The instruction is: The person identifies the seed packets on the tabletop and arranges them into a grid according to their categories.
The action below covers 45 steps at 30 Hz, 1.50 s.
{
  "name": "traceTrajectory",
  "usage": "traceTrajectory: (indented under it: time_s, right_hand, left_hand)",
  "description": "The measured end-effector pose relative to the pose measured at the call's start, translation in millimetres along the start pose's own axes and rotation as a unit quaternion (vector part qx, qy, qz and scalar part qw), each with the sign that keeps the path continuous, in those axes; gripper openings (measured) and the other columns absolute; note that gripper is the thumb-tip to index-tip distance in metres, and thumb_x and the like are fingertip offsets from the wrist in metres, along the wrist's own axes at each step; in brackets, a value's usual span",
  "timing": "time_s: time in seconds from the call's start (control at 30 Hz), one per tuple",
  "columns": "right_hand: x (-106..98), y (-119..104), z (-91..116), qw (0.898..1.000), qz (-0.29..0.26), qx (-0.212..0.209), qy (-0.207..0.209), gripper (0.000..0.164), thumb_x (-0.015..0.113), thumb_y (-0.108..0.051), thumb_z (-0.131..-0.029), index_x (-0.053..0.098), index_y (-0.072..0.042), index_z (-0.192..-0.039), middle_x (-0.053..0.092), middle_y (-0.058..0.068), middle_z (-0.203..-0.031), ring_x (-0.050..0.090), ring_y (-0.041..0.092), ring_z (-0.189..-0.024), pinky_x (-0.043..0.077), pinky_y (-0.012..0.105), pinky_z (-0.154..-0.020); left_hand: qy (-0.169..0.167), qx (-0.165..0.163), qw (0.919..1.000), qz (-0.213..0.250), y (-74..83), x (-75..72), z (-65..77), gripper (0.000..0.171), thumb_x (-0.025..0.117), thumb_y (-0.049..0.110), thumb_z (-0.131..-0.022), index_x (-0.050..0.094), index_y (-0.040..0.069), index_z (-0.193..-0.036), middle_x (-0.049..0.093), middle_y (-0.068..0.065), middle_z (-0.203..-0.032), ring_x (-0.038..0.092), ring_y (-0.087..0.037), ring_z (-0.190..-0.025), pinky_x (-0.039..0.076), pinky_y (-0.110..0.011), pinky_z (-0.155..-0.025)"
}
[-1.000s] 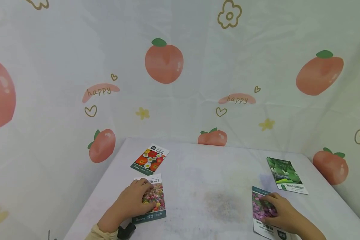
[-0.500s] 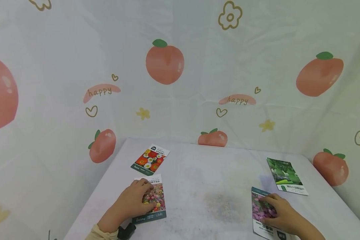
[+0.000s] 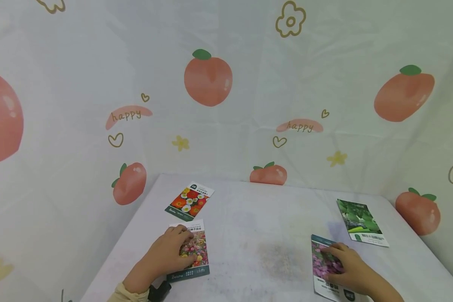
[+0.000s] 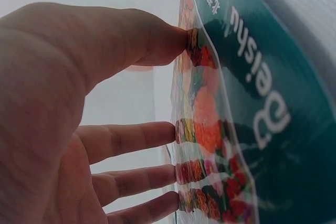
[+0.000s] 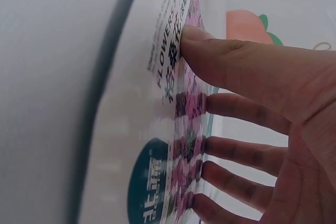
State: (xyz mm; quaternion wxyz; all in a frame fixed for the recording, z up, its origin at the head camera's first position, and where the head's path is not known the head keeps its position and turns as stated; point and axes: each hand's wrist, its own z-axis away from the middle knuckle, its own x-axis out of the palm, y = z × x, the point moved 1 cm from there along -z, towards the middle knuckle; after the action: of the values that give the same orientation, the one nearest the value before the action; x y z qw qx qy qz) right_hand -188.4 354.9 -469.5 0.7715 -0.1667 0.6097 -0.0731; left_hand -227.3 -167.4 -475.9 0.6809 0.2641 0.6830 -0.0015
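Note:
A seed packet with mixed flowers (image 3: 199,245) lies at the table's left. My left hand (image 3: 167,253) rests on it; in the left wrist view the thumb and straight fingers (image 4: 131,136) touch its printed face. On the right lies a seed packet with pink-purple flowers (image 3: 321,261), turned with its white end towards me. My right hand (image 3: 352,268) is over it, and the right wrist view shows thumb and outstretched fingertips (image 5: 214,103) touching its front. Neither hand curls round its packet. Part of each packet is hidden under the hand.
Further back on the left lies a packet with red, orange and white flowers (image 3: 190,202). A green packet (image 3: 361,220) lies behind the right hand. The white table (image 3: 249,218) meets a peach-patterned cloth (image 3: 226,138) at the back.
Over the last half second, my right hand and the pink-purple flower packet have shifted slightly left together. The left hand and its packet stay in place.

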Motion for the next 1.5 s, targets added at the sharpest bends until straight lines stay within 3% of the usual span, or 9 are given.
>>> traceTrajectory:
  time_s: [0.37, 0.83, 1.5]
  right_hand:
    - [-0.6, -11.3, -1.7, 1.000, -0.014, 0.001, -0.003, 0.073, 0.091, -0.040, -0.082, 0.065, -0.009, -0.142, 0.058, 0.018, -0.139, 0.058, 0.041, -0.123, 0.049, 0.069, -0.101]
    - [1.0, -13.4, -2.9, 0.999, -0.035, -0.035, 0.015, 0.073, 0.092, -0.039, -0.080, 0.065, -0.008, -0.141, 0.057, 0.020, -0.141, 0.056, 0.046, -0.126, 0.048, 0.070, -0.100]
    - [4.1, -21.2, -7.6, 0.999, -0.033, -0.036, 0.016, 0.074, 0.093, -0.040, -0.078, 0.066, -0.012, -0.141, 0.057, 0.018, -0.142, 0.055, 0.048, -0.127, 0.048, 0.072, -0.098]
  left_hand:
    - [-0.005, -0.009, 0.9999, 0.006, 1.7, -0.9, 1.1, 0.056, 0.083, 0.048, -0.081, 0.074, 0.015, -0.126, 0.066, -0.003, -0.124, 0.058, -0.023, -0.116, 0.058, -0.055, -0.099]
    - [-0.005, -0.009, 0.9999, -0.002, 2.7, -2.1, 1.0, 0.056, 0.083, 0.047, -0.081, 0.074, 0.015, -0.126, 0.066, -0.003, -0.125, 0.059, -0.022, -0.116, 0.058, -0.054, -0.098]
    - [-0.003, -0.011, 0.9999, 0.003, 2.3, -1.2, 1.1, 0.056, 0.083, 0.048, -0.081, 0.074, 0.016, -0.126, 0.066, -0.003, -0.126, 0.058, -0.024, -0.120, 0.057, -0.056, -0.101]
